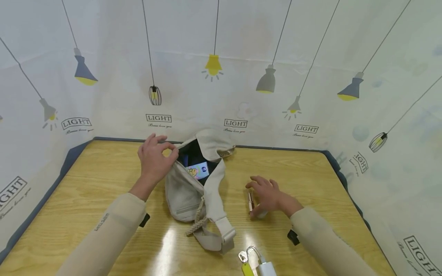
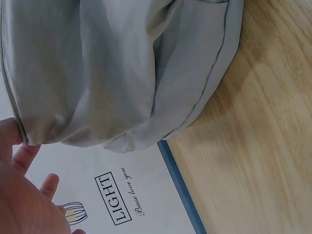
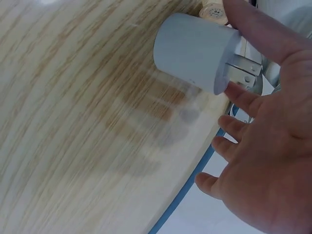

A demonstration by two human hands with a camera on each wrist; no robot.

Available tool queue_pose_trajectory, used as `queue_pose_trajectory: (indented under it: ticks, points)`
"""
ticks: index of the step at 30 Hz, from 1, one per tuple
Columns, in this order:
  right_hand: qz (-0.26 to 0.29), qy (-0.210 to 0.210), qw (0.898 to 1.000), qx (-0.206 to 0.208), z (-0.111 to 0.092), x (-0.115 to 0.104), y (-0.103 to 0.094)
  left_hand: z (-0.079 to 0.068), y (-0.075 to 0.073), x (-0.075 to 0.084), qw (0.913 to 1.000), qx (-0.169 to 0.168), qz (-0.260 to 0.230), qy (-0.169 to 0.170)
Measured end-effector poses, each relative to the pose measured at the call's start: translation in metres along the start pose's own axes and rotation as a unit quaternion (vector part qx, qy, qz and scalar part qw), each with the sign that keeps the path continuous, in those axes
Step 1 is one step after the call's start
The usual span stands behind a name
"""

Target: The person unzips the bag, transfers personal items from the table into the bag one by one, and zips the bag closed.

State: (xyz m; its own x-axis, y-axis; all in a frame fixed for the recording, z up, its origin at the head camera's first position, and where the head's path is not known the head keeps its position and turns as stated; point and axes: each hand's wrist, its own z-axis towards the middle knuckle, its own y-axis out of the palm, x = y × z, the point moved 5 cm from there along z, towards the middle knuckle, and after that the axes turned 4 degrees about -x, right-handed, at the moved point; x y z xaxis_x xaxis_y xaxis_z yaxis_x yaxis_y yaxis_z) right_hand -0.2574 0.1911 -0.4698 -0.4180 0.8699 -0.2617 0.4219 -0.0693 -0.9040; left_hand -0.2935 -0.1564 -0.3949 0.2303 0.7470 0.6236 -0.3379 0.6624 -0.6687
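Note:
A beige sling bag (image 1: 184, 193) lies on the table with its zip mouth wide apart. Inside, against the dark lining, is a small colourful packet (image 1: 198, 170), with something blue partly hidden beside it. My left hand (image 1: 155, 159) pinches the zip edge of the bag (image 2: 112, 73) between thumb and forefinger. To the bag's right, my right hand (image 1: 271, 197) has its fingers spread around a slim rose-gold lipstick tube (image 1: 251, 201); whether they touch it is unclear. Close under that hand is a white plug charger (image 3: 192, 51), its two metal prongs towards the palm.
The bag's strap and buckle (image 1: 226, 232) trail towards me, beside a braided cord (image 1: 199, 218). At the near edge lie a yellow tag (image 1: 247, 269) with a silver key and a white block (image 1: 267, 269) with a looped grey cord. Printed curtains (image 1: 193, 92) enclose the table.

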Motion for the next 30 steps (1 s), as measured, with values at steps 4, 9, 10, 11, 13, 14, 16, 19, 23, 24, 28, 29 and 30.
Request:
queue_pose_trajectory:
  ticks: [4, 9, 10, 11, 13, 14, 16, 19, 23, 24, 28, 29, 30]
  points:
    - [-0.003, 0.009, 1.000, 0.006, 0.001, 0.000, 0.000, 0.000, 0.001, 0.000, 1.0000, 0.002, 0.000, 0.000]
    - [-0.002, 0.006, 1.000, 0.024, 0.005, 0.000, 0.000, 0.000, 0.001, 0.001, 1.0000, 0.003, 0.003, 0.003]
    - [0.000, 0.003, 1.000, 0.027, 0.005, 0.001, 0.000, 0.000, 0.002, 0.001, 1.0000, 0.003, 0.003, 0.003]
    - [0.002, 0.000, 1.000, 0.030, 0.006, 0.001, 0.000, 0.000, 0.002, 0.000, 1.0000, 0.003, 0.004, 0.003]
    - [0.011, -0.005, 0.999, 0.033, 0.007, 0.001, 0.000, 0.000, 0.002, 0.000, 1.0000, 0.003, 0.004, 0.004]
    - [0.015, -0.008, 0.999, 0.034, 0.008, 0.001, 0.000, -0.001, 0.002, 0.000, 1.0000, 0.003, 0.004, 0.004]
    - [0.019, -0.012, 0.999, 0.033, 0.009, 0.001, 0.001, -0.001, 0.002, -0.001, 1.0000, 0.005, 0.005, 0.005]
    - [0.017, -0.003, 0.999, 0.030, 0.010, 0.001, 0.000, -0.001, 0.003, 0.000, 1.0000, 0.003, 0.003, 0.004]
    - [-0.005, 0.013, 0.999, 0.037, 0.012, 0.001, -0.003, -0.001, 0.004, 0.000, 1.0000, 0.001, 0.000, 0.002]
    - [-0.010, 0.016, 0.999, 0.040, 0.012, 0.000, -0.004, -0.001, 0.004, 0.001, 1.0000, 0.001, 0.000, 0.002]
    - [-0.020, 0.020, 0.999, 0.044, 0.014, -0.001, -0.007, -0.002, 0.003, -0.001, 1.0000, 0.003, 0.001, 0.004]
    - [-0.021, 0.021, 0.999, 0.043, 0.015, -0.001, -0.007, -0.002, 0.003, -0.001, 1.0000, 0.003, 0.001, 0.004]
    - [-0.021, 0.019, 0.999, 0.042, 0.016, -0.002, -0.007, -0.002, 0.002, -0.001, 1.0000, 0.005, 0.000, 0.005]
